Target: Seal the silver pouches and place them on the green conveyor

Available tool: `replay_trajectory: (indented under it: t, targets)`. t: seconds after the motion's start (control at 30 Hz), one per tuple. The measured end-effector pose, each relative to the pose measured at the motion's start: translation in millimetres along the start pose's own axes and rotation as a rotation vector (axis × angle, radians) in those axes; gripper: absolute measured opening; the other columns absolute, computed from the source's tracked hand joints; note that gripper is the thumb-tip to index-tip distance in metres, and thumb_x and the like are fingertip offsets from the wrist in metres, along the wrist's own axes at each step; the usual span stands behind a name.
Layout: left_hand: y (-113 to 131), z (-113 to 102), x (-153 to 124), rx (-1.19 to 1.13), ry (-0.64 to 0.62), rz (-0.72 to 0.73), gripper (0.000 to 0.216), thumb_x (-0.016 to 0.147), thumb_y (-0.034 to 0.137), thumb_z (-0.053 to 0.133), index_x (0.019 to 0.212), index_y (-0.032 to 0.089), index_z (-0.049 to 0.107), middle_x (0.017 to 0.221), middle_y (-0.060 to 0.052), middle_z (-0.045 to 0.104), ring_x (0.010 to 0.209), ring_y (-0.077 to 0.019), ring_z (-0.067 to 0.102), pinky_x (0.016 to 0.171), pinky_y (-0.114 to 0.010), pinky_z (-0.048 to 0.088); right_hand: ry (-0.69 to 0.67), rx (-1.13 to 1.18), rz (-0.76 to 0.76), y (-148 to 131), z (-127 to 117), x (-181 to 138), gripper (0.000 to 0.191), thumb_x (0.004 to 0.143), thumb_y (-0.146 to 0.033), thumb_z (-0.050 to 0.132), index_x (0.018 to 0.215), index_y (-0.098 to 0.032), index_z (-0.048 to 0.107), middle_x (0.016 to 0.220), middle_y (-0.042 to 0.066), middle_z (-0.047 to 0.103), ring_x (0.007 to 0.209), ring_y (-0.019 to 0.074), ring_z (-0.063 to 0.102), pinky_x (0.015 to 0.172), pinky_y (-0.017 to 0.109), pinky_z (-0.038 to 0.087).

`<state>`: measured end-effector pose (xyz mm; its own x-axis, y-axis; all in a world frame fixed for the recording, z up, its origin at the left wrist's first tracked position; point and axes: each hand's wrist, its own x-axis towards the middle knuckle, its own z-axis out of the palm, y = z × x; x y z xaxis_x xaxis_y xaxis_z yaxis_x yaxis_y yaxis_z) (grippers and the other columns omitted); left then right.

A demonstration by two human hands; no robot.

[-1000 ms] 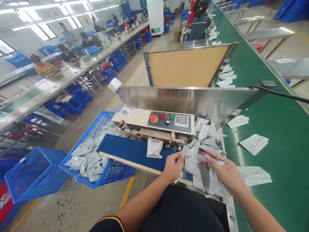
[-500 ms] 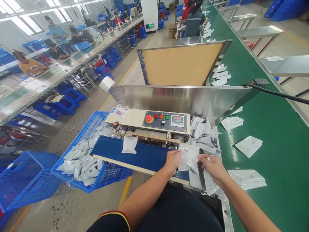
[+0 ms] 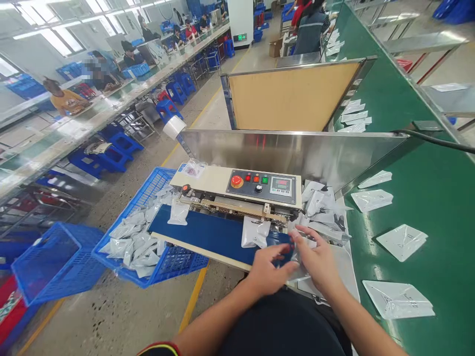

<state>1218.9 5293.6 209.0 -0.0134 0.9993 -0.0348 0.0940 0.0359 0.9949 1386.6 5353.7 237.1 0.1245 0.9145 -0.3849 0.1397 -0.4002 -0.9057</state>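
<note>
Well, what's between the hands?

Mostly hidden: a silver pouch (image 3: 298, 253) seems to lie under the fingers of the right hand (image 3: 319, 262), with the left hand (image 3: 270, 267) beside it, over the end of the blue conveyor belt (image 3: 208, 235). Both hands are curled, but I can't tell whether either one grips the pouch.

And the belt itself?

It carries 2 pouches: a nearer pouch (image 3: 255, 232) at 12 o'clock, just beyond the hands, and a farther pouch (image 3: 178, 212) at 11 o'clock. The farther one sits further along to the left than in the earlier frame, and the nearer one was at the hands then.

Containers?

A blue plastic crate (image 3: 170, 269) at 10 o'clock holds a heap of silver pouches. A second blue crate (image 3: 55, 262) sits at 9 o'clock, its inside hard to make out. More pouches (image 3: 319, 207) are piled at 1 o'clock, beside the band sealer (image 3: 235, 183).
</note>
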Motion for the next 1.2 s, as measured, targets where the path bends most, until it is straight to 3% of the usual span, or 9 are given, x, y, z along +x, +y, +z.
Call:
replay_trajectory:
  t: [0.07, 0.17, 0.37, 0.53, 0.7, 0.77, 0.9, 1.0, 1.2]
  targets:
    - [2, 15, 8, 0.016, -0.054, 0.012, 0.042, 0.1, 0.054, 0.071, 0.114, 0.018, 0.086, 0.104, -0.012, 0.083, 0.091, -0.0252, 0.075, 0.087, -0.035, 0.062, 0.001, 0.098, -0.033, -1, 6, -4, 0.077, 0.081, -0.074, 0.08, 0.136, -0.022, 0.074, 0.113, 0.012, 0.083, 0.095, 0.0281, 0.078, 0.073, 0.034, 0.061]
    - [-5, 26, 23, -0.078, 0.07, -0.092, 0.051, 0.105, 0.057, 0.058, 0.096, 0.015, 0.086, 0.086, -0.009, 0.079, 0.075, -0.0211, 0.069, 0.073, -0.031, 0.057, 0.01, 0.196, -0.043, 4, -2, -5, 0.079, 0.081, -0.078, 0.076, 0.138, -0.023, 0.074, 0.121, 0.011, 0.081, 0.1, 0.027, 0.077, 0.078, 0.034, 0.063]
    - [-23, 36, 37, -0.188, 0.133, -0.239, 0.047, 0.093, 0.058, 0.072, 0.078, 0.015, 0.084, 0.068, -0.003, 0.07, 0.066, -0.0183, 0.061, 0.066, -0.028, 0.05, 0.038, 0.027, -0.015, 33, -38, 4, 0.059, 0.067, -0.074, 0.088, 0.084, -0.018, 0.082, 0.078, 0.008, 0.077, 0.07, 0.0224, 0.067, 0.063, 0.033, 0.057]
    - [-39, 49, 58, -0.211, 0.26, -0.477, 0.045, 0.078, 0.057, 0.082, 0.065, 0.015, 0.079, 0.05, 0.003, 0.049, 0.054, -0.0127, 0.043, 0.054, -0.026, 0.033, 0.194, 0.164, 0.174, 49, -37, 24, 0.057, 0.052, -0.066, 0.098, 0.074, -0.017, 0.079, 0.058, 0.002, 0.063, 0.053, 0.016, 0.053, 0.05, 0.031, 0.048]
    - [-51, 29, 69, -0.301, 0.324, -0.518, 0.046, 0.072, 0.056, 0.088, 0.073, 0.01, 0.083, 0.06, -0.001, 0.064, 0.059, -0.013, 0.053, 0.058, -0.026, 0.041, 0.04, 0.099, 0.23, 40, -19, 38, 0.061, 0.055, -0.07, 0.094, 0.078, -0.016, 0.081, 0.065, 0.006, 0.068, 0.06, 0.02, 0.061, 0.062, 0.037, 0.056]
    - [-53, 11, 63, -0.322, 0.354, -0.491, 0.049, 0.073, 0.057, 0.09, 0.084, 0.009, 0.086, 0.072, -0.006, 0.074, 0.066, -0.0162, 0.063, 0.065, -0.028, 0.05, 0.048, -0.104, 0.143, 36, -30, 51, 0.064, 0.07, -0.075, 0.082, 0.091, -0.015, 0.084, 0.073, 0.01, 0.073, 0.066, 0.0245, 0.066, 0.068, 0.04, 0.057]
    - [-50, -29, 32, -0.167, 0.623, -0.308, 0.054, 0.086, 0.059, 0.084, 0.114, 0.013, 0.085, 0.104, -0.014, 0.082, 0.09, -0.0229, 0.076, 0.082, -0.034, 0.062, 0.353, -0.747, -0.189, 36, -80, 99, 0.061, 0.092, -0.059, 0.064, 0.13, -0.014, 0.081, 0.119, 0.022, 0.076, 0.104, 0.0374, 0.071, 0.087, 0.05, 0.056]
    - [-41, -47, 4, 0.033, 0.753, -0.11, 0.049, 0.098, 0.059, 0.073, 0.12, 0.016, 0.083, 0.112, -0.016, 0.08, 0.096, -0.0235, 0.078, 0.082, -0.033, 0.064, 0.274, -1.122, -0.321, 35, -106, 138, 0.049, 0.092, -0.043, 0.069, 0.129, -0.014, 0.081, 0.149, 0.028, 0.062, 0.13, 0.0473, 0.059, 0.098, 0.057, 0.052]
    - [-2, -19, -1, 0.204, 0.369, 0.275, 0.027, 0.108, 0.037, 0.063, 0.113, 0.019, 0.082, 0.093, -0.01, 0.081, 0.083, -0.0205, 0.077, 0.08, -0.032, 0.065, 0.128, -1.171, -0.567, -4, -114, 129, 0.03, 0.096, -0.035, 0.059, 0.075, -0.021, 0.076, 0.123, 0.017, 0.079, 0.117, 0.039, 0.065, 0.096, 0.051, 0.051]
